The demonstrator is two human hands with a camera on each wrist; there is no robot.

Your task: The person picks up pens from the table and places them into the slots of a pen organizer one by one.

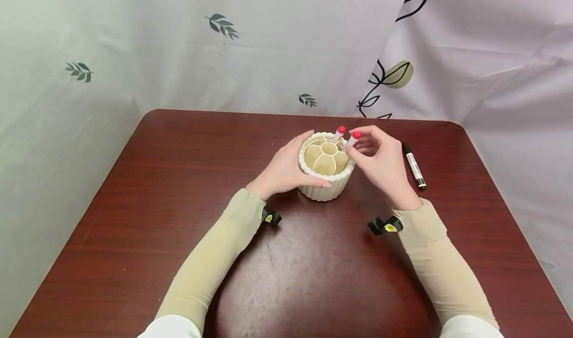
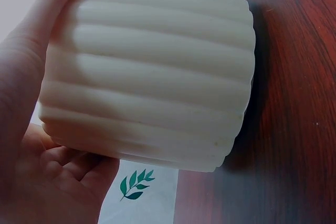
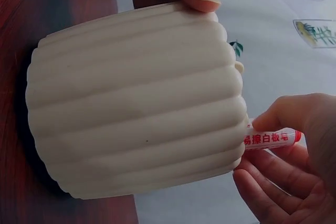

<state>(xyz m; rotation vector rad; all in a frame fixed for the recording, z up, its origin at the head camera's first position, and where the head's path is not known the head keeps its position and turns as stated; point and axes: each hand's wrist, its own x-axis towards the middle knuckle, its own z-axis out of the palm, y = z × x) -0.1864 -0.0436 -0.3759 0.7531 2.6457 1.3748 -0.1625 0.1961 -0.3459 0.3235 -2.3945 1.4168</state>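
Observation:
A cream ribbed pen holder (image 1: 323,191) with flower-shaped compartments stands upright on the table. My left hand (image 1: 285,168) grips its left side, thumb along the front below the rim; the ribbed wall fills most of the left wrist view. Over the right rim, my right hand (image 1: 382,160) pinches a red-capped whiteboard marker (image 3: 270,139) between thumb and fingers. That marker's lower end is inside the holder, hidden by the wall. A second red-capped marker (image 1: 338,134) leans in a compartment at the back. Which compartment the pinched marker is in, I cannot tell exactly.
A black-capped whiteboard marker (image 1: 415,169) lies on the dark red wooden table (image 1: 179,178), right of my right hand. Behind the table's far edge hangs a pale curtain (image 1: 268,54) with leaf prints.

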